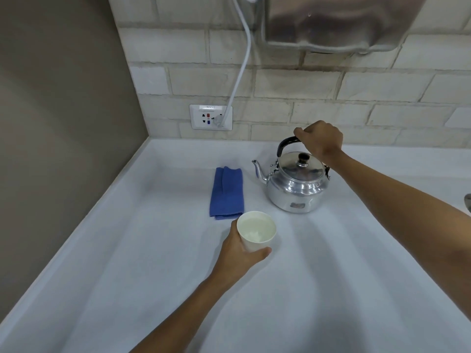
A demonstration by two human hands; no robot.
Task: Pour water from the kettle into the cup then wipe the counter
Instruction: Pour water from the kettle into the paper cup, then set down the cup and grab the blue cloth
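A shiny metal kettle point(295, 186) stands upright on the white counter point(127, 263), spout pointing left, lid on. My right hand point(319, 140) is closed around its black handle from above. In front of it a white paper cup point(256, 231) holds clear water. My left hand point(240, 253) wraps the cup from the left and below. A folded blue cloth point(226, 192) lies flat on the counter just left of the kettle, behind the cup.
A brick-tiled wall runs along the back with a white socket plate point(210, 117) and a white cable point(242, 62) plugged in. A steel wall-mounted unit point(331, 21) hangs above the kettle. A grey side wall bounds the left. A metal piece point(467, 202) shows at the right edge.
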